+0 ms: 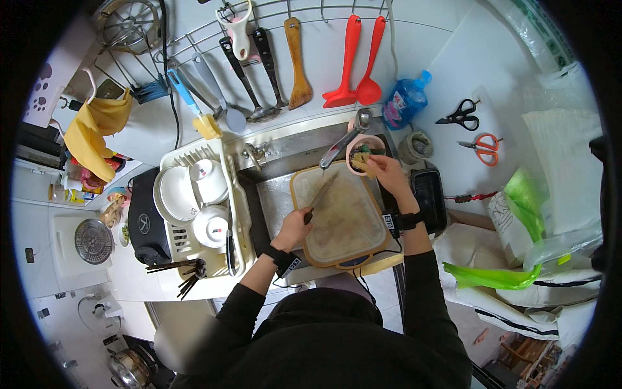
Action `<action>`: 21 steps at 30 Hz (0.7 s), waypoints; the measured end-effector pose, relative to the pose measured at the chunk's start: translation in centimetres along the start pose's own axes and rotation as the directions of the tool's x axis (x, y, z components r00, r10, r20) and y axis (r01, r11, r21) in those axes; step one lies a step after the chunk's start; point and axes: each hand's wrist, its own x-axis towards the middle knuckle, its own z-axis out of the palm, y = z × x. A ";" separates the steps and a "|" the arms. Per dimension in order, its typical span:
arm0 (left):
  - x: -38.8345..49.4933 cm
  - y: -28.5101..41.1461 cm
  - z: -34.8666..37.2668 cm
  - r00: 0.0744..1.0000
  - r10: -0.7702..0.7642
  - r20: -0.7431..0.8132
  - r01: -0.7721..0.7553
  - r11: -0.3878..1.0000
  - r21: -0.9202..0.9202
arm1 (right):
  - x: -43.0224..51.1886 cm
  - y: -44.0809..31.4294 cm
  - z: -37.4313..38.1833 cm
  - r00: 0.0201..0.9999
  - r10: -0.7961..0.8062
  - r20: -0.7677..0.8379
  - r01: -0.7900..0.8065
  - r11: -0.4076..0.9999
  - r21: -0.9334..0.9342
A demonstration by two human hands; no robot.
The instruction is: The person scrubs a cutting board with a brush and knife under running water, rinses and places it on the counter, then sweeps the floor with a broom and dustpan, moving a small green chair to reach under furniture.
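Observation:
My left hand (293, 229) grips the dark handle of a kitchen knife (324, 190), whose blade lies over a stained cutting board (347, 221) with a tan rim. The board rests across the metal sink (272, 194). In my right hand (388, 176) is a yellowish sponge or scrubber (362, 160), held at a pink sink caddy (381, 142) with dark contents. The faucet (340, 146) reaches over the board's upper edge, and a thin stream of water seems to fall from its spout. What exactly the right fingers pinch is partly hidden.
Left of the sink stands a cream dish rack (238, 214) with white bowls (180, 194). A blue soap bottle (406, 99) is behind the caddy, a black tray (428, 199) right of my right wrist. Red ladles (370, 90) and other utensils hang from a wall rack. Cables hang from both wrist bands.

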 end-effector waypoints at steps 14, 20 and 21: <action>-1.8 0.2 -0.4 0.948 0.254 -0.193 -0.111 0.830 0.546 | 7.2 1.5 1.3 0.875 -0.472 -0.111 0.283 0.682 -0.674; -5.1 0.3 -0.2 0.956 0.007 -0.294 -0.043 0.993 -0.114 | 2.2 -1.5 2.2 0.982 -0.189 0.005 0.187 0.969 -0.163; -5.5 0.5 -0.4 0.961 0.001 -0.275 -0.036 0.992 -0.122 | 0.4 -1.8 4.0 0.943 -0.317 -0.106 0.310 0.948 -0.072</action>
